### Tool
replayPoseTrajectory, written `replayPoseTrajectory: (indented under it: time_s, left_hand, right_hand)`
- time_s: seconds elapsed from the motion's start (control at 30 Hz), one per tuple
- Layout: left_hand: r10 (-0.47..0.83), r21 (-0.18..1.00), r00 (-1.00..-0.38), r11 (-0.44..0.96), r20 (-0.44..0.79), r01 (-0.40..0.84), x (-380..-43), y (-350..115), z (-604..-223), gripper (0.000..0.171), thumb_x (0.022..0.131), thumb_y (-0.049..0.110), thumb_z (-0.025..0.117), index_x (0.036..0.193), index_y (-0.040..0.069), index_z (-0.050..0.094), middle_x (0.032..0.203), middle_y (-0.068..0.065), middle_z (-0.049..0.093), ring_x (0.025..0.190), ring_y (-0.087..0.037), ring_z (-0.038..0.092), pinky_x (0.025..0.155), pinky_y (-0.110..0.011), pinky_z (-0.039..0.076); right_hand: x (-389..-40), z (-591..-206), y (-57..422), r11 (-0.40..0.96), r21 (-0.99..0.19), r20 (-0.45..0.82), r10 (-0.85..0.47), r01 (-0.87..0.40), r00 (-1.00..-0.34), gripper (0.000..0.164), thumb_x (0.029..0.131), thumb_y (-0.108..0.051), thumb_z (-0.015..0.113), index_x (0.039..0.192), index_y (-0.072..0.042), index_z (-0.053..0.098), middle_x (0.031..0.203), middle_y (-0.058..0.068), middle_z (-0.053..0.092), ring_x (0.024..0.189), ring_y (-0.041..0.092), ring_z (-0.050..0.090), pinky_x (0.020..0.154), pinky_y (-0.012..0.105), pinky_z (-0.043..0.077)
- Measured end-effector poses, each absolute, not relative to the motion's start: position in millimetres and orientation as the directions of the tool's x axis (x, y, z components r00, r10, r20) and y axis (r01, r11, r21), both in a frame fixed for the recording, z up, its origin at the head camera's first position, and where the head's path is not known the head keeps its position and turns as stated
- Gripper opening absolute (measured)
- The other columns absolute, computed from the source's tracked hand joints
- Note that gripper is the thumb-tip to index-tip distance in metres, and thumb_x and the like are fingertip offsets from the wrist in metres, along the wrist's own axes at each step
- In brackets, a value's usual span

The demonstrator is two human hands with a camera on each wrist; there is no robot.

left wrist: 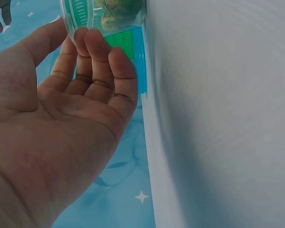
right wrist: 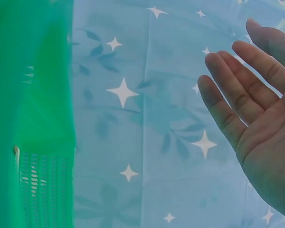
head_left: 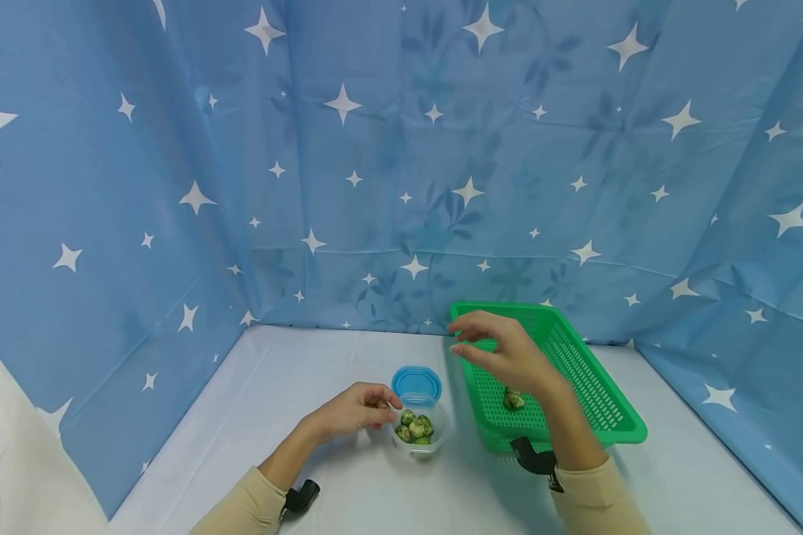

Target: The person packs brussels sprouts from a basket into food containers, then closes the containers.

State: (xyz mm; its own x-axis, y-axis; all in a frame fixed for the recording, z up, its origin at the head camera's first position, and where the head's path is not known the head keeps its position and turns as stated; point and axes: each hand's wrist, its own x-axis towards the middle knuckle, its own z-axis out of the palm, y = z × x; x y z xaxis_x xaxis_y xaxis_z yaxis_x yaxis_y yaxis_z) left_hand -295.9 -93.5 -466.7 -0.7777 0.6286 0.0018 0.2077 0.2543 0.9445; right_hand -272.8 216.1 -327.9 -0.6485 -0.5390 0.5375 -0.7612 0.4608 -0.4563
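Observation:
My left hand [head_left: 355, 410] holds the left rim of a small clear plastic container [head_left: 438, 429] between thumb and fingers. Several green Brussels sprouts [head_left: 416, 428] lie inside it. In the left wrist view the curled fingertips meet the wall of the container [left wrist: 90, 14]. A blue lid [head_left: 416, 383] is at the container's far side. Over the left part of a green basket [head_left: 578, 379] hovers my right hand [head_left: 502, 349], its fingers loosely extended and nothing between them. A few more Brussels sprouts [head_left: 514, 400] lie on the basket floor, partly hidden by the right forearm.
A white cloth [head_left: 294, 357] covers the table. Blue curtains [head_left: 375, 163] with white stars hang behind and along both sides. The basket's rear edge stands close to the back curtain. Each wrist wears a black camera mount [head_left: 301, 496].

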Motion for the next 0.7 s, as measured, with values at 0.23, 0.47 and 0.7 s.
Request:
replayPoseTrajectory:
  time_s: [0.23, 0.47, 0.7]
  left_hand:
    - [0.629, 0.945, -0.778, 0.253, 0.004, 0.209, -296, -93, -467, 0.022, 0.102, 0.018, 0.068, 0.12, 0.006, 0.071, 0.099, -0.01, 0.071, 0.088, -0.02, 0.063, 0.082, -0.038, 0.055]
    - [0.634, 0.944, -0.773, 0.252, 0.004, 0.212, -297, -94, -468, 0.023, 0.102, 0.018, 0.067, 0.121, 0.005, 0.071, 0.095, -0.005, 0.07, 0.086, -0.021, 0.062, 0.08, -0.037, 0.054]
    - [0.634, 0.944, -0.773, 0.25, 0.007, 0.213, -297, -94, -468, 0.024, 0.102, 0.02, 0.068, 0.121, 0.005, 0.071, 0.094, -0.002, 0.069, 0.085, -0.021, 0.061, 0.079, -0.037, 0.054]
  right_hand:
    - [-276, -315, 223, 0.537, -0.434, 0.48, -0.543, -0.724, -0.689, 0.028, 0.098, -0.021, 0.075, 0.125, -0.02, 0.072, 0.123, -0.003, 0.072, 0.103, 0.014, 0.071, 0.086, 0.038, 0.06]
    - [-290, -313, 238, 0.586, -0.432, 0.455, -0.514, -0.685, -0.727, 0.026, 0.1, -0.022, 0.072, 0.125, -0.017, 0.072, 0.122, 0.001, 0.072, 0.103, 0.018, 0.072, 0.087, 0.043, 0.059]
    - [-309, -314, 252, 0.598, -0.46, 0.459, -0.472, -0.656, -0.753, 0.028, 0.101, -0.019, 0.071, 0.128, -0.009, 0.071, 0.134, 0.013, 0.067, 0.107, 0.028, 0.07, 0.09, 0.051, 0.057]
